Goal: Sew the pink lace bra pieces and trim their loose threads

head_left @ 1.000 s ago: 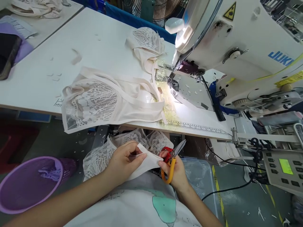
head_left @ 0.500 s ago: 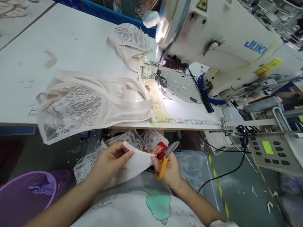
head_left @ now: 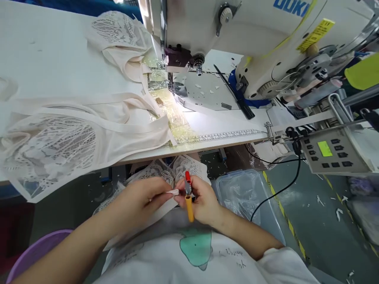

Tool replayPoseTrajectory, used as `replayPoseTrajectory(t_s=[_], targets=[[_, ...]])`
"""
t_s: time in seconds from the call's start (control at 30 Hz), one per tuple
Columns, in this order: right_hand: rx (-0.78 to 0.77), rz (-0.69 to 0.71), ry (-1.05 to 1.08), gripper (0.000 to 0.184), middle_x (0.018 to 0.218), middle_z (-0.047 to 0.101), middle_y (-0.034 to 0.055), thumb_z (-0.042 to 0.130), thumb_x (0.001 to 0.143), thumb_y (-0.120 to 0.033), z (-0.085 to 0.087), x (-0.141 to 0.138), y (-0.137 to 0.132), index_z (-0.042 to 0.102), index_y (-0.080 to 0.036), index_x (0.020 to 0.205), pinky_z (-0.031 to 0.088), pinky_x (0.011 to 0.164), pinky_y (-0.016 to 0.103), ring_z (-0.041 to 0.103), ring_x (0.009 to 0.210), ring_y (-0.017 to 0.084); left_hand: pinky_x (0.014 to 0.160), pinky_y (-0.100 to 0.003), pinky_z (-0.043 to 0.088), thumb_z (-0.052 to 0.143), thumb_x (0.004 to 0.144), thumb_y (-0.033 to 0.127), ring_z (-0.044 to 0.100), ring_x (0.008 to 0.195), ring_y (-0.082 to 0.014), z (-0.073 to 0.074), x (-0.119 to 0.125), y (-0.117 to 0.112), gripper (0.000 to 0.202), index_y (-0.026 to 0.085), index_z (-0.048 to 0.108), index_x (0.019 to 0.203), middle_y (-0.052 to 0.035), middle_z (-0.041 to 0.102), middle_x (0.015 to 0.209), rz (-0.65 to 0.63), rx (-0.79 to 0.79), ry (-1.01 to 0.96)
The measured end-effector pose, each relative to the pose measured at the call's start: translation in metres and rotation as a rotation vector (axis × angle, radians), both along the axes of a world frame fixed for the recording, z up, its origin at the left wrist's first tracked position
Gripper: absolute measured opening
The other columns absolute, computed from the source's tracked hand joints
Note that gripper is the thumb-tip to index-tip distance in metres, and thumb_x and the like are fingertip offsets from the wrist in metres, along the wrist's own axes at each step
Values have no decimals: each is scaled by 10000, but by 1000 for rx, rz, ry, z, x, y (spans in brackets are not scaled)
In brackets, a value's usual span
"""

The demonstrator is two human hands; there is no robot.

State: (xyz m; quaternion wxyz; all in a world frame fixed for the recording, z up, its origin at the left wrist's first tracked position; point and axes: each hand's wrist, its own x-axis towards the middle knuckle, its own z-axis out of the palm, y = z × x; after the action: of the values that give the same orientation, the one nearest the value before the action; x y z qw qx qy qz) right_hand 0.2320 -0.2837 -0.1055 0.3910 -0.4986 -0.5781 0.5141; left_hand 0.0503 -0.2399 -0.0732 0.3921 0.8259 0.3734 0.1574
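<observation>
My left hand (head_left: 139, 196) is closed, pinching the end of a cream fabric band (head_left: 172, 192) over my lap. My right hand (head_left: 201, 201) is closed around small scissors (head_left: 188, 195) with a red and orange handle, their tip at the band's end. Lace fabric (head_left: 166, 170) lies on my lap just beyond both hands. A cream lace garment (head_left: 71, 134) is spread on the white table (head_left: 53, 59) and hangs over its front edge.
A white sewing machine (head_left: 237, 27) stands at the back right, its lamp lighting the needle area (head_left: 174, 85). A control panel (head_left: 331, 152) hangs at the right. A clear plastic bin (head_left: 242, 193) sits on the floor to my right, a purple basket (head_left: 35, 252) to my left.
My hands have drawn close together, the scissors turning upright against the band's end. The view has shifted right and closer, so the table and machine appear moved left.
</observation>
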Motion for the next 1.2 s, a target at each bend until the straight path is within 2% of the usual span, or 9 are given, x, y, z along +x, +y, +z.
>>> replayPoseTrajectory(t_s=[0.17, 0.3, 0.4, 0.5, 0.6, 0.77, 0.97, 1.2], targets=[[-162, -2, -7, 359, 702, 515, -5, 676, 683, -510, -5, 4, -1, 488, -217, 771, 479, 650, 309, 526, 667, 163, 521, -182, 437, 556, 781, 328, 574, 602, -130, 3, 0, 4, 209, 194, 700, 710, -14, 674, 699, 261, -465, -178], [-237, 67, 37, 424, 692, 511, -11, 666, 669, -571, -2, 8, 2, 442, -218, 746, 465, 610, 294, 514, 641, 150, 488, -179, 418, 630, 698, 381, 528, 548, -119, 1, 4, -2, 212, 186, 701, 655, -5, 651, 616, 453, -639, -213], [-221, 246, -5, 489, 713, 515, -13, 654, 641, -622, 3, 22, 9, 379, -229, 737, 422, 543, 258, 487, 616, 135, 452, -176, 382, 642, 683, 400, 480, 505, -106, -2, 5, -6, 230, 182, 683, 621, 9, 606, 554, 501, -650, -217], [-53, 474, -191, 495, 645, 442, -35, 563, 692, -669, 5, 40, 15, 327, -234, 680, 326, 481, 239, 397, 549, 116, 438, -179, 363, 637, 682, 430, 452, 480, -100, -4, 3, -8, 267, 177, 656, 597, 20, 564, 518, 519, -659, -214], [36, 592, -324, 512, 595, 382, -46, 501, 736, -689, 3, 52, 15, 302, -228, 635, 246, 452, 238, 316, 502, 104, 387, -178, 310, 630, 661, 466, 398, 439, -92, -6, 4, -10, 297, 176, 634, 598, 31, 516, 488, 560, -690, -200], [20, 602, -434, 539, 575, 379, -42, 458, 750, -716, 7, 53, 11, 283, -225, 615, 217, 443, 234, 298, 485, 101, 323, -179, 221, 604, 651, 441, 304, 380, -77, -6, 9, -9, 280, 185, 597, 541, 54, 422, 427, 577, -659, -162], [-53, 571, -503, 576, 547, 359, -46, 459, 711, -764, 13, 51, 12, 294, -225, 593, 193, 442, 230, 279, 477, 98, 322, -186, 211, 596, 650, 430, 278, 377, -79, 1, 10, -8, 284, 193, 541, 502, 61, 376, 417, 584, -662, -154], [-81, 478, -405, 567, 502, 350, -53, 467, 747, -719, -1, 48, 5, 315, -212, 546, 205, 403, 208, 286, 446, 82, 347, -183, 221, 588, 658, 422, 284, 414, -81, 0, 10, -6, 277, 183, 568, 520, 48, 392, 455, 554, -641, -154]])
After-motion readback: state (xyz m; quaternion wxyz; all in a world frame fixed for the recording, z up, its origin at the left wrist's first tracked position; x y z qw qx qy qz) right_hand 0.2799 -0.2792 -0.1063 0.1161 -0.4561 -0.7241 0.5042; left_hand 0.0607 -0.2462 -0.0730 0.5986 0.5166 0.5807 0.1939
